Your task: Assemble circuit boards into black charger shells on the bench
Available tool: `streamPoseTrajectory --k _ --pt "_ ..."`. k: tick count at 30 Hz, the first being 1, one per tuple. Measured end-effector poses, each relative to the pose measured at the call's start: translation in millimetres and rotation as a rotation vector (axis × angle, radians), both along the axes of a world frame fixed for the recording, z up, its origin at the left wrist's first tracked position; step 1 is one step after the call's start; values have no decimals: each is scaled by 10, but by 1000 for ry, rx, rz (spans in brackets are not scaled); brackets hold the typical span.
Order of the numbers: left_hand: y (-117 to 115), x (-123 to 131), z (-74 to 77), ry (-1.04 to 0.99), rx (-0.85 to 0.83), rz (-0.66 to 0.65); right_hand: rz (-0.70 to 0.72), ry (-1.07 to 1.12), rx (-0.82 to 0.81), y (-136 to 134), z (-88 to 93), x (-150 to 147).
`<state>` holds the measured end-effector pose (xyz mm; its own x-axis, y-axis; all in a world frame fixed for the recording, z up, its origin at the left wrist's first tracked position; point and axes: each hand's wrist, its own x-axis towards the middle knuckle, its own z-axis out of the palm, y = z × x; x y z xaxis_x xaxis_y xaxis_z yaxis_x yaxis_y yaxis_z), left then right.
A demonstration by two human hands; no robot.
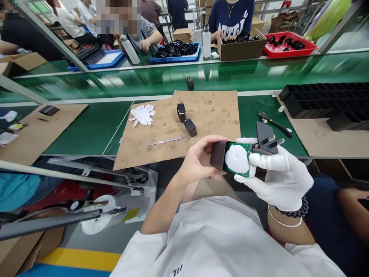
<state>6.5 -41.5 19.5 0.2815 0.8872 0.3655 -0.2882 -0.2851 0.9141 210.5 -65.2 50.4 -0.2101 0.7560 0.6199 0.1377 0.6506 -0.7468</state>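
Note:
My bare left hand (198, 159) is wrapped round a black plastic housing (218, 154). From the housing's open right end sticks a green circuit board (248, 147) with a white round pad (236, 159) on its face. My right hand (276, 173), in a white glove, grips the board's right end between thumb and fingers. A black plug cap (265, 137) with metal prongs stands above those fingers, joined to the board by a short red wire. Two black adapters (190, 127) lie on the cardboard sheet (216, 111) beyond my hands.
On the cardboard are a white glove (143, 114) and metal tweezers (165, 141). Pliers (275, 124) lie right, near rows of black housings (325, 98). Another adapter (190, 82) stands on the green belt (161, 82). People work beyond, beside trays and a box (242, 50).

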Motion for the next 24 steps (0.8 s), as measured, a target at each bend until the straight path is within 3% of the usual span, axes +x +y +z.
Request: streamPoseTrajectory --k 5,24 --pt "14 -8 -48 8 36 24 -3 -82 191 -3 41 -14" --pt "34 -60 -76 25 114 -33 -24 -267 173 -2 41 -57"
